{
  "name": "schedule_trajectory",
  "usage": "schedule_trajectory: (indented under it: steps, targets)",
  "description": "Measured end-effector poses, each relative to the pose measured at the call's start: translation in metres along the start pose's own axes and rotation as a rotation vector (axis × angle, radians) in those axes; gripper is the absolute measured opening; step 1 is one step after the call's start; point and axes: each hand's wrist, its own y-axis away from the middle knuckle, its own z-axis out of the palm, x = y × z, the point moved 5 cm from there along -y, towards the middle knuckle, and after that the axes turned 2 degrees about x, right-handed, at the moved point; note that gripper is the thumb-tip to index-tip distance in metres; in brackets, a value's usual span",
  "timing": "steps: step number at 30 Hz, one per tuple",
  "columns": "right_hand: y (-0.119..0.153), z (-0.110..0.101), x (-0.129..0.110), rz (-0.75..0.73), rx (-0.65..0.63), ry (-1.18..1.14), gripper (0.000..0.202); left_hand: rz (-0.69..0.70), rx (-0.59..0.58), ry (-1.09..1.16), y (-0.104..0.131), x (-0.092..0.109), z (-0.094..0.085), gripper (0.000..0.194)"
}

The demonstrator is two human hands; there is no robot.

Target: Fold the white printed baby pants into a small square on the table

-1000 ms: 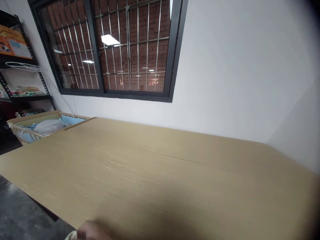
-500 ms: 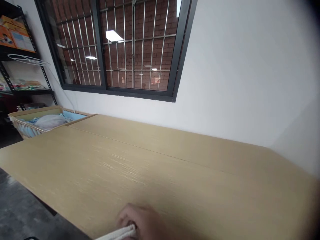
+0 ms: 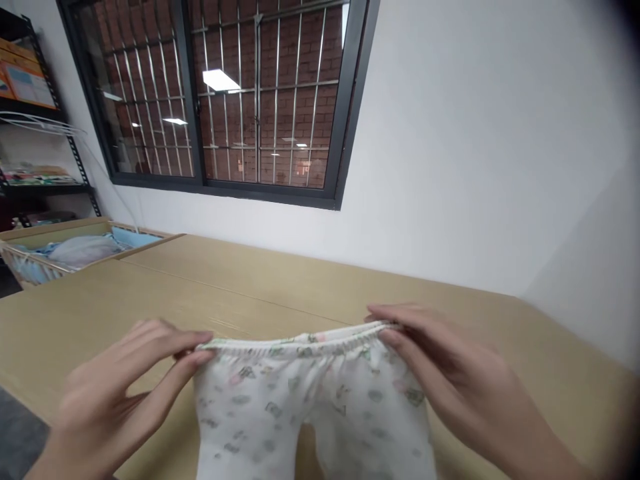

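A small pair of white pants [image 3: 270, 393] with a faint coloured print hangs upright by its gathered elastic waistband. My left hand [image 3: 125, 383] pinches the left end of the waistband between thumb and fingers. At the right end, my right hand [image 3: 450, 373] grips the same band in a similar pinch. The waistband is stretched out between the two hands. Both legs drop below, with a gap between them, and their lower ends run out of the picture.
Beneath the pants lies a wide wooden table [image 3: 165, 293] set against a white wall. A wooden crib [image 3: 65, 230] with blue and white bedding stands at its far left end. Behind are a black shelf [image 3: 45, 190] and a barred window [image 3: 210, 100].
The pants have come up into view, held by both hands. Earlier only one blurred hand showed at the bottom, gripping a bit of white cloth. The view has shifted slightly.
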Motion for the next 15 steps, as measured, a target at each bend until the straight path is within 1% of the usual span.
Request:
schedule_trajectory:
  steps: [2, 3, 5, 6, 8, 10, 11, 13, 15]
  targets:
    - [-0.003, -0.008, 0.015, 0.057, 0.065, 0.070, 0.019, 0.024, -0.015, 0.037, -0.022, 0.002, 0.022, 0.013]
    - [-0.005, -0.008, 0.024, 0.076, 0.079, 0.091, 0.018, 0.012, -0.032, 0.048, -0.030, -0.001, 0.034, 0.010]
    - [-0.011, -0.002, 0.046, 0.096, 0.070, 0.107, 0.020, -0.028, -0.080, 0.059, -0.042, -0.016, 0.060, 0.013]
    - [-0.015, 0.005, 0.060, 0.105, 0.043, 0.103, 0.021, -0.058, -0.135, 0.065, -0.045, -0.026, 0.076, 0.017]
    - [-0.018, 0.028, 0.092, 0.137, -0.045, 0.088, 0.022, -0.114, -0.309, 0.097, -0.045, -0.051, 0.111, 0.027]
    - [-0.015, 0.059, 0.128, 0.193, -0.154, 0.080, 0.022, -0.177, -0.481, 0.140, -0.037, -0.076, 0.147, 0.031]
    - [-0.011, 0.074, 0.145, 0.229, -0.199, 0.082, 0.021, -0.219, -0.537, 0.152, -0.031, -0.087, 0.164, 0.031]
    - [0.000, 0.105, 0.175, 0.306, -0.281, 0.078, 0.020, -0.296, -0.600, 0.155, -0.018, -0.103, 0.193, 0.031]
    - [0.012, 0.130, 0.196, 0.349, -0.346, 0.078, 0.020, -0.332, -0.638, 0.150, -0.003, -0.109, 0.217, 0.032]
